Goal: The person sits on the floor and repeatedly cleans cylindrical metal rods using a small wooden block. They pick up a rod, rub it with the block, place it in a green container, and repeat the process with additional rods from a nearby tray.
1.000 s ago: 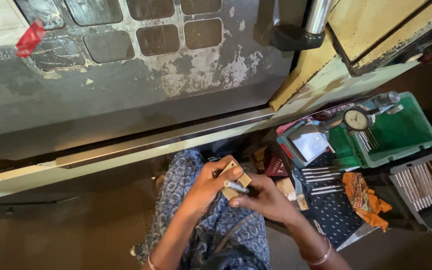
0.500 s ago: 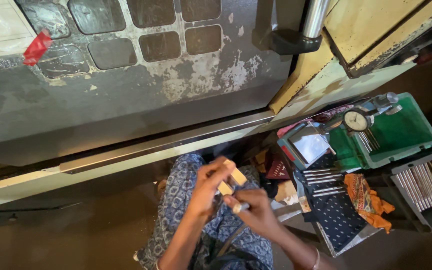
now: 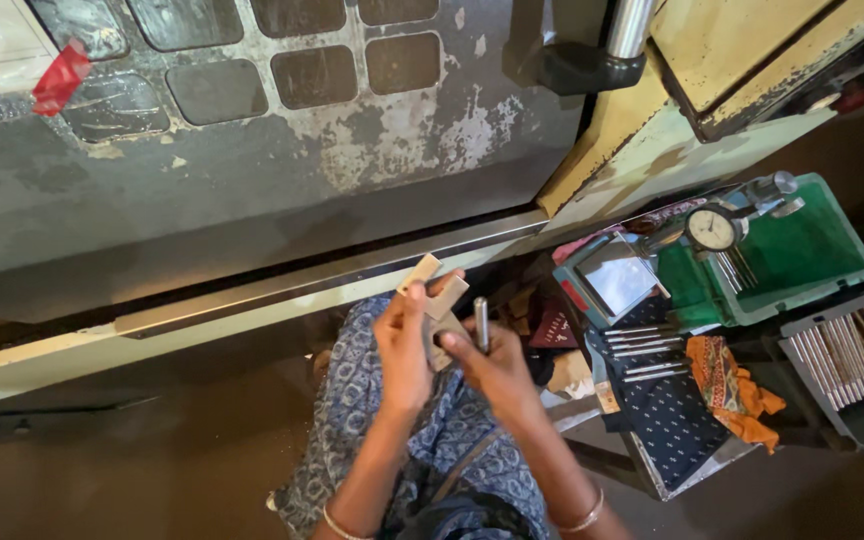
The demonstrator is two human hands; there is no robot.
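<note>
Since a moment ago you have raised both hands a little and tipped the steel pin point(image 3: 481, 323) upright. Your left hand point(image 3: 404, 345) is closed around the small tan metal block point(image 3: 434, 290), held over your lap just below the pale machine ledge point(image 3: 252, 310). Your right hand point(image 3: 497, 368) pinches the pin beside the block. At your right, a dial gauge point(image 3: 712, 229) lies in a green tray point(image 3: 812, 245), near an orange rag point(image 3: 727, 385).

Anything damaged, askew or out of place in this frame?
The grey machine panel has paint flaking off in pale patches, and a red scrap hangs loose on it at upper left. An orange rag lies crumpled beside the tool trays. Nothing looks spilled.
</note>
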